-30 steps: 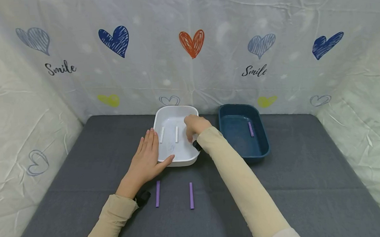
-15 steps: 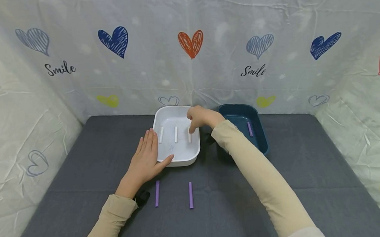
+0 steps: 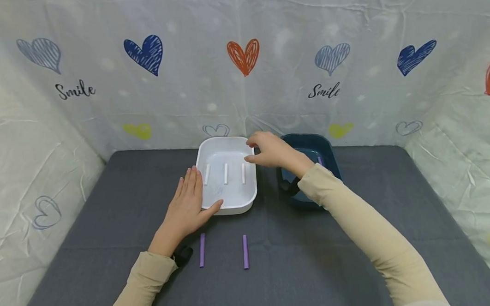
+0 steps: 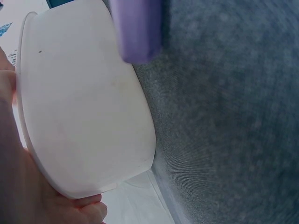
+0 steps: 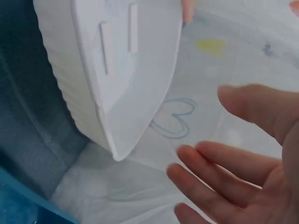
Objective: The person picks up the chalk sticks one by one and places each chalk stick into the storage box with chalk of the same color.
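Bright, even light (wrist views blurred)

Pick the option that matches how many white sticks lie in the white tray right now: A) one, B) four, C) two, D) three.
D: the head view shows three white sticks side by side in the white tray, while the left hand rests against its left edge and the right hand hovers empty above its right rim.
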### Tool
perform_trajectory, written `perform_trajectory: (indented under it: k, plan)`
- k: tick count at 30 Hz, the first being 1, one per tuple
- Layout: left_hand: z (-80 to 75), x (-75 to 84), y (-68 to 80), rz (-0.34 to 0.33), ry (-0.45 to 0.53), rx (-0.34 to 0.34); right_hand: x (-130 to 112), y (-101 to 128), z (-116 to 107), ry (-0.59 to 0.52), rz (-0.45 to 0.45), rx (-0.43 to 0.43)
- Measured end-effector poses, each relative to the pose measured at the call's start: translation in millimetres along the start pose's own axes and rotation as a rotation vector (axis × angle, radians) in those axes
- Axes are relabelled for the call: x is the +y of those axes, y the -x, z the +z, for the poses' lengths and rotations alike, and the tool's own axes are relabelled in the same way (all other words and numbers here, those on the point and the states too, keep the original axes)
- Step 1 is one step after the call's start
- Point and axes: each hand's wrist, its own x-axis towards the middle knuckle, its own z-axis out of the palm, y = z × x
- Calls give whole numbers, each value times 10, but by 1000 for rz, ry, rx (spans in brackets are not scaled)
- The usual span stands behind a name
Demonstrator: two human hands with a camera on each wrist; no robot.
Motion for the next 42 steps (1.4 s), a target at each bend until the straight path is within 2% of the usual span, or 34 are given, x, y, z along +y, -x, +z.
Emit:
perform_trajectory:
  k: [4,9,16,25,33,42]
  plan:
    - [4,-1,1,-1,1,4,-4,160,-49,-10,-47,100]
    - [10,-10,6,1,-7,7,35,364,-136,-48,-49,184]
    - [16,-11,5,6,-6,10,173,665,-239,-72,-46,254]
    - [22,-10,-3,7,-5,11,393,1024,-264,-104,-11,318]
    - [15,-25,14,0,2,11,548,1311,-219,-128,3,405]
    - [23,-23,5,13,10,16,756,1641,4,-136,67,525]
